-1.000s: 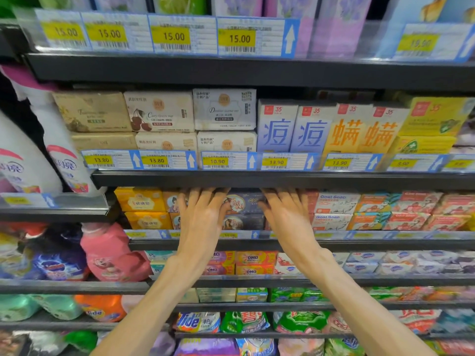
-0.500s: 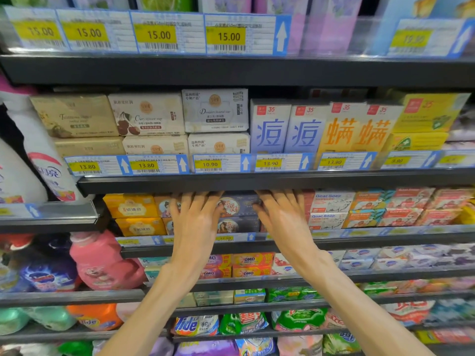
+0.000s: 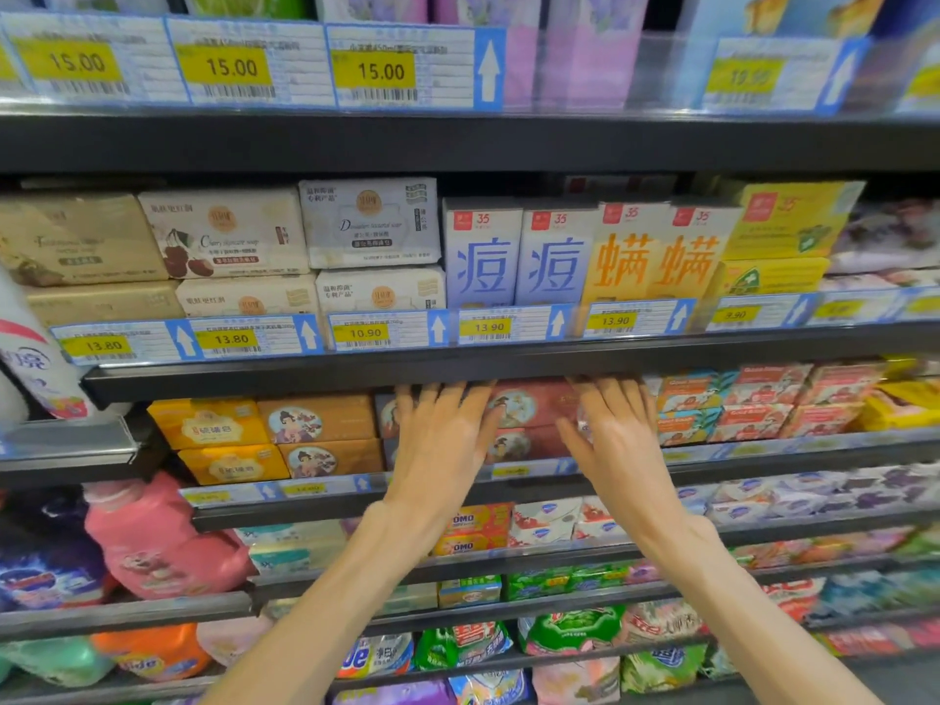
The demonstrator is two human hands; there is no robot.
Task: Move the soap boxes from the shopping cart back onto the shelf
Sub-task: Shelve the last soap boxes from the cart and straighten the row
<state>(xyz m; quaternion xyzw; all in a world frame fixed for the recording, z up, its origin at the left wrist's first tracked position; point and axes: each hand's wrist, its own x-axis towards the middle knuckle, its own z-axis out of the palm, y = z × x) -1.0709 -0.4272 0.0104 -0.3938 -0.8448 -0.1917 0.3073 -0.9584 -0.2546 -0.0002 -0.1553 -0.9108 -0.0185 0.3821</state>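
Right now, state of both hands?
Left hand: open, fingers straight against the soap boxes.
Right hand: open, fingers straight against the same boxes.

shelf (image 3: 458, 371) | soap boxes (image 3: 529, 409) stacked two high | price tags (image 3: 363, 332) on edge

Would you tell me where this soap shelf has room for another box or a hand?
Little shows. A dark gap lies above the soap boxes, under the shelf edge, where both hands' fingertips reach. Box fronts on both sides are packed tight.
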